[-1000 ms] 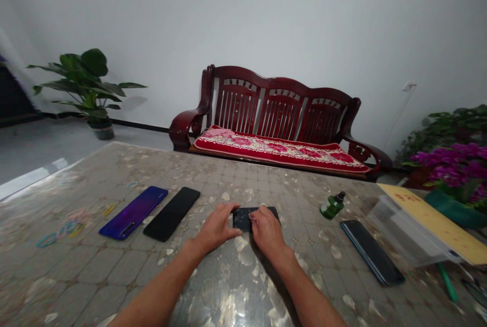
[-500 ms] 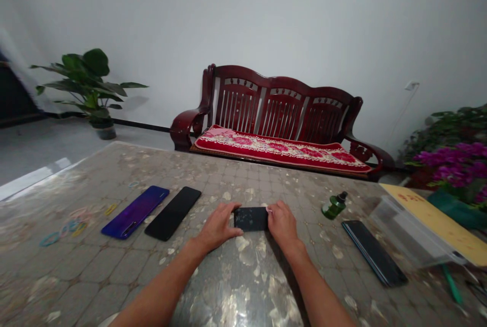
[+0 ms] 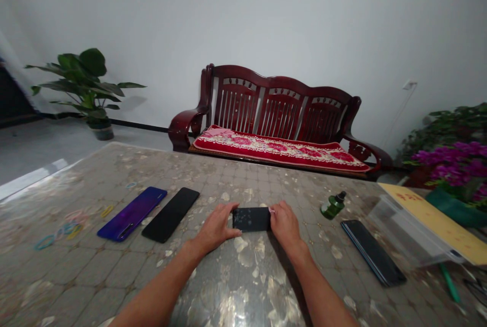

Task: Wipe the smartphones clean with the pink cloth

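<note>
A dark phone (image 3: 251,219) lies sideways on the patterned tablecloth (image 3: 224,170), pale reflections speckling the left of its face. My left hand (image 3: 217,224) grips its left end, thumb on the near edge and fingers on the far edge. At the right end is my right hand (image 3: 284,225), its fingers closed on a small pinkish-white thing (image 3: 271,210) that is mostly hidden. To the left lie a black phone (image 3: 171,214) and a purple-blue phone (image 3: 133,214). Another dark phone (image 3: 373,252) is on the right.
Several coloured rubber bands (image 3: 70,228) lie far left. A green pump bottle (image 3: 333,206) stands right of my hands. Beyond it are a clear plastic box (image 3: 403,230) with a yellow board (image 3: 433,215) on top, and purple flowers (image 3: 454,167). A wooden bench (image 3: 281,114) stands behind the table.
My right hand has shifted slightly right along the phone's end with the pinkish-white thing. My left hand keeps its grip. The whole view has moved a little.
</note>
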Motion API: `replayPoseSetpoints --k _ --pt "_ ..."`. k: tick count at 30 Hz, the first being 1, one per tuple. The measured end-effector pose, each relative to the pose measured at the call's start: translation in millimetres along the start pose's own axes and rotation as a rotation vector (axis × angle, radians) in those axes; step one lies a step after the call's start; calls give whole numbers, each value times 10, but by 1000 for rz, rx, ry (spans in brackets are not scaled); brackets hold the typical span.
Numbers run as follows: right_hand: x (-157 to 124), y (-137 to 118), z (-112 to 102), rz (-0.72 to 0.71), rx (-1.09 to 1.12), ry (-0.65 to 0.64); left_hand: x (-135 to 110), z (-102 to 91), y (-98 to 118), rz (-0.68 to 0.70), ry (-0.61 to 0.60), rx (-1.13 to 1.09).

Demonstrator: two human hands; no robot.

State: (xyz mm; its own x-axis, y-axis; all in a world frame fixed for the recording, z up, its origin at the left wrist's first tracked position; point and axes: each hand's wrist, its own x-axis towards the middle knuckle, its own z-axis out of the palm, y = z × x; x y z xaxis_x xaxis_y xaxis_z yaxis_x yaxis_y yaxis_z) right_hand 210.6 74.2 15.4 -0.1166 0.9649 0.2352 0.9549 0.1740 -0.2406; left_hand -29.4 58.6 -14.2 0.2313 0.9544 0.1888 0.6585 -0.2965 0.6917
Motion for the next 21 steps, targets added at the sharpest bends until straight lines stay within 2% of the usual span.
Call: replayPoseSetpoints --k 7,14,21 --pt "-68 -290 56 -236 157 -109 64 49 -81 71 14 62" --pt "87 -366 42 -162 103 -90 84 67 -129 87 16 67" --pt "-64 -379 34 -377 228 -162 96 83 -167 74 14 46"
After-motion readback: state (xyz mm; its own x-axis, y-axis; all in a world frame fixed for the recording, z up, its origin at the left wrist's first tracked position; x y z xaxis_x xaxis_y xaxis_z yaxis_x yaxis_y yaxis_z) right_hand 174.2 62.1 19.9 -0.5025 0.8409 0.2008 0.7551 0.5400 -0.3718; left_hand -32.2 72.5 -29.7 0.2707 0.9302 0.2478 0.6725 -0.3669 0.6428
